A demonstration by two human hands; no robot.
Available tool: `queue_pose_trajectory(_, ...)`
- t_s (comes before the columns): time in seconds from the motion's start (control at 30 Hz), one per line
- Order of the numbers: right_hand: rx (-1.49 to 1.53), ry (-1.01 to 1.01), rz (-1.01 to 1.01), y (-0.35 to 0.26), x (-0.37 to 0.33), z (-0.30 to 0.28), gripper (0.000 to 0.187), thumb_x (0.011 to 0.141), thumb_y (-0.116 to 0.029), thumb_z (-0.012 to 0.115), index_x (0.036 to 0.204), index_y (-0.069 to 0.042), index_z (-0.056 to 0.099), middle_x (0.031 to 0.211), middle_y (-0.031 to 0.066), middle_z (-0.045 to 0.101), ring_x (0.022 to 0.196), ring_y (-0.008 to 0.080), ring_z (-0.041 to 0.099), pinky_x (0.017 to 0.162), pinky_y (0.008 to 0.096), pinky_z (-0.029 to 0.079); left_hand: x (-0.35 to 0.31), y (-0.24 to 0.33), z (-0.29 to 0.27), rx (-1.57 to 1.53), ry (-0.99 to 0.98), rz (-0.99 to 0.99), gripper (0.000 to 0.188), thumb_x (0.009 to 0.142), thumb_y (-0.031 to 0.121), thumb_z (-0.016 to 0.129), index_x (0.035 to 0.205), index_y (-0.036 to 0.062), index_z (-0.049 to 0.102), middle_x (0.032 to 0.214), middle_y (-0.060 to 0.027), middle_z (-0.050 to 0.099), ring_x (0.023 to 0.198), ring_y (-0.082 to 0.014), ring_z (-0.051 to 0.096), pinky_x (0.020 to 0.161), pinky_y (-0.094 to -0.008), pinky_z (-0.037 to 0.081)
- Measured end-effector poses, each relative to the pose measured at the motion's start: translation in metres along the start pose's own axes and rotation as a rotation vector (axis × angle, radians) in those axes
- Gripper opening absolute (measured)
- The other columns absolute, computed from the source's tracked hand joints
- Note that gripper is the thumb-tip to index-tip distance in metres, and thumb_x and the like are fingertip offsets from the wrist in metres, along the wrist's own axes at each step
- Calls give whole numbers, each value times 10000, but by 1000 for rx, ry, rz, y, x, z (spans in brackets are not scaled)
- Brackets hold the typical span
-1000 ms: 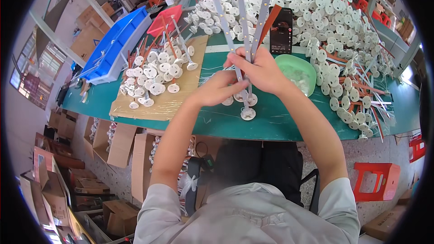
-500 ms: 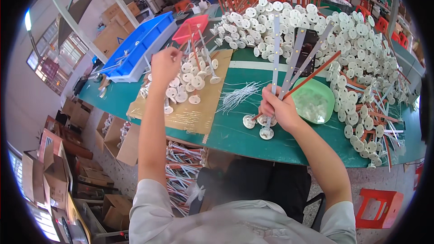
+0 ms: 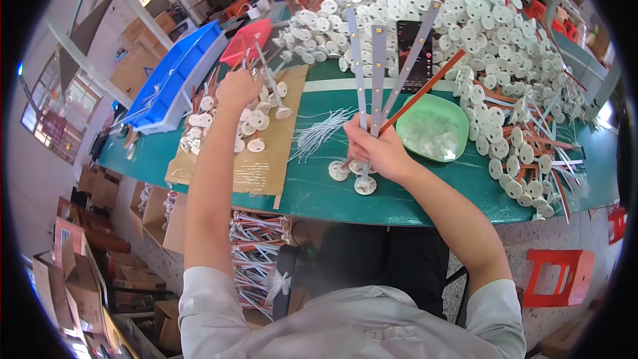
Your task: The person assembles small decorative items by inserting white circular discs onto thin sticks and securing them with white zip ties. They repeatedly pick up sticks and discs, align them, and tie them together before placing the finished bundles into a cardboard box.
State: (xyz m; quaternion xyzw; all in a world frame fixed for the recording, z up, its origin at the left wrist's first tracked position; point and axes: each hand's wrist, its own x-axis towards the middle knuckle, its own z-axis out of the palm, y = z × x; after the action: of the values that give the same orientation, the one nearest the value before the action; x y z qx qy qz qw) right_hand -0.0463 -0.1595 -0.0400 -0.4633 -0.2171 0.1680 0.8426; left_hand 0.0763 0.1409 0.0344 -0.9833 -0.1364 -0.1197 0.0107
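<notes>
My right hand [image 3: 377, 149] is closed round the lower part of a fanned bundle of LED strips [image 3: 377, 60], grey-white ones and one reddish-brown. White round discs [image 3: 365, 185] sit at the bundle's lower ends, close above or on the green table. My left hand [image 3: 239, 88] reaches over a pile of disc-ended strips [image 3: 255, 118] on a flattened cardboard sheet [image 3: 259, 183]. Its fingers are drawn together beside some upright strips; the back of the hand hides what they grip, if anything. Thin white wires [image 3: 320, 134] lie loose between the two hands.
A green bowl [image 3: 404, 129] with small whitish pieces stands right of my right hand, a dark phone [image 3: 415, 46] behind it. Disc-ended strips [image 3: 505, 86] heap up at the back and right. A blue bin [image 3: 176, 76] and a red tray [image 3: 246, 41] stand at the far left.
My left hand has moved to the right and farther over the pile, toward the upright strips. My right hand keeps the strip bundle. The whole view has shifted somewhat.
</notes>
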Motion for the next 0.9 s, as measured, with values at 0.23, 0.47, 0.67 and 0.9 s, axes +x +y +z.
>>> queue_pose_trajectory(0.23, -52, 39, 11, -3, -3, 5, 167, 938, -213, 597, 890, -70, 524, 618, -42, 445, 513, 50, 414, 475, 245, 378, 1, 25, 0, 204, 43, 45, 350, 815, 280, 590, 1050, 31, 663, 1045, -215, 662, 1008, -359, 644, 851, -450, 518)
queue_pose_trajectory(0.47, -193, 126, -16, -3, -6, 11, 223, 852, -230, 705, 885, -69, 555, 615, -35, 458, 523, 49, 444, 457, 235, 397, -66, 22, -21, -357, 518, 258, 152, 826, 154, 608, 800, 19, 671, 802, -166, 656, 770, -327, 638, 667, -392, 478)
queue_pose_trajectory(0.67, -378, 269, -163, -20, -9, 7, 317, 746, -119, 792, 988, -58, 597, 627, -42, 488, 546, 31, 456, 449, 221, 408, -184, 88, 2, -792, 353, 697, 94, 738, -22, 649, 822, 15, 629, 764, -122, 617, 698, -284, 625, 608, -370, 486)
queue_pose_trajectory(0.9, -309, 337, -275, -15, 4, -10, 108, 907, -137, 619, 893, -37, 579, 676, -30, 521, 613, 69, 487, 614, 247, 456, -186, 85, -14, -638, 165, 947, 78, 776, 91, 685, 831, 36, 679, 776, -119, 637, 768, -298, 633, 656, -371, 509)
